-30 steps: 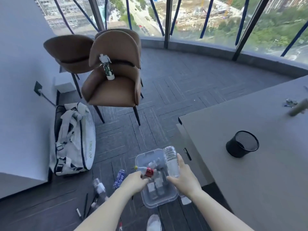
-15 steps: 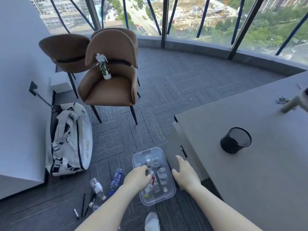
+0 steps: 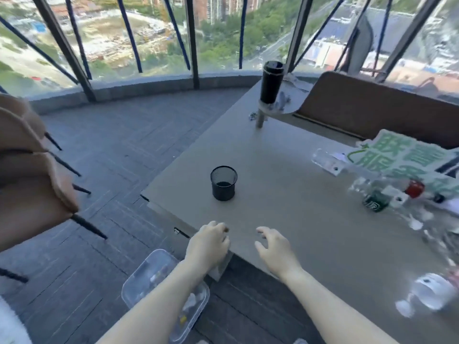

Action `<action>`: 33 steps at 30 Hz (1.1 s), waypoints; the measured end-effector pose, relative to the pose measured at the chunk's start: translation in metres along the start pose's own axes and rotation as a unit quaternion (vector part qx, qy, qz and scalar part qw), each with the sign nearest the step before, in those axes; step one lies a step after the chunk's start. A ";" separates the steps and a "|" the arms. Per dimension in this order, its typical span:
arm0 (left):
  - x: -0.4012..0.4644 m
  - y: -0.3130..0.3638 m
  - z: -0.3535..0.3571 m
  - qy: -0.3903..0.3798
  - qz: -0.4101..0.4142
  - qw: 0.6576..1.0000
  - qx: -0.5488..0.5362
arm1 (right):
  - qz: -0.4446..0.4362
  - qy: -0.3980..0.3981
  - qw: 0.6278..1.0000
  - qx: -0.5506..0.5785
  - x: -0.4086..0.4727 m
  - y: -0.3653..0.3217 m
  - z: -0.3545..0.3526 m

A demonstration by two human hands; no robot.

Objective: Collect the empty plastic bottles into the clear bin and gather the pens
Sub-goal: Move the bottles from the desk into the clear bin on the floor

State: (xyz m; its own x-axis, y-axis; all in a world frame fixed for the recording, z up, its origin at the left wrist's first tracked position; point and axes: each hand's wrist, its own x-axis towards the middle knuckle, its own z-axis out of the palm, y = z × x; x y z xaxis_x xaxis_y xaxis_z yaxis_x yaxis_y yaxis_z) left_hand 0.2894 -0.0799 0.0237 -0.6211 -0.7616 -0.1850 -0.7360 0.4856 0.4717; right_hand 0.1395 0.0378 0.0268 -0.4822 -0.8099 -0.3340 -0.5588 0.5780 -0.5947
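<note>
The clear bin (image 3: 139, 276) sits on the floor at the bottom centre, with bottles inside, partly hidden by my left forearm. My left hand (image 3: 208, 242) hovers over the desk's near corner, fingers loosely curled, holding nothing. My right hand (image 3: 275, 252) is beside it over the desk, fingers spread and empty. A black mesh pen cup (image 3: 223, 182) stands on the grey desk (image 3: 285, 194) beyond my hands. Clear plastic bottles lie on the desk at the right: one with a green label and red cap (image 3: 382, 197), another blurred one (image 3: 427, 294) near the lower right.
A black tumbler (image 3: 271, 81) stands on a raised shelf at the desk's far end. A brown panel (image 3: 372, 108) and a green-and-white sign (image 3: 407, 162) lie at the right. Brown chairs (image 3: 29, 175) stand at the left. Curved windows ring the carpeted floor.
The view has swung up and right from the floor to the desk. Both hands left the bin and rose over the desk corner; the left hand let go of the bottle.
</note>
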 end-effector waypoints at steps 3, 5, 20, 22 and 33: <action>0.021 0.066 0.017 -0.024 0.084 0.996 0.012 | 0.038 0.071 0.996 0.027 -0.018 0.047 -0.050; 0.029 0.112 0.032 -0.036 0.129 0.991 0.021 | 0.065 0.111 0.991 0.033 -0.033 0.087 -0.082; 0.015 0.372 0.177 -0.124 0.247 0.959 0.069 | 0.394 0.190 0.895 0.086 -0.112 0.336 -0.198; 0.015 0.374 0.183 -0.133 0.236 0.959 0.080 | 0.406 0.183 0.891 0.083 -0.102 0.339 -0.198; 0.079 0.377 0.170 -0.131 0.212 0.962 0.116 | 0.357 0.181 0.908 0.123 -0.075 0.324 -0.203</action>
State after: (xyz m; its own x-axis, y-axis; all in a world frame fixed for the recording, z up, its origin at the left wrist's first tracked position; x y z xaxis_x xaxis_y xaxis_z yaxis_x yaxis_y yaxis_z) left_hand -0.0831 0.1161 0.0408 -0.9028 -0.3549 -0.2427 -0.4230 0.8345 0.3530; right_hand -0.1426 0.3063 0.0074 -0.8772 -0.1262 -0.4631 0.1295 0.8668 -0.4815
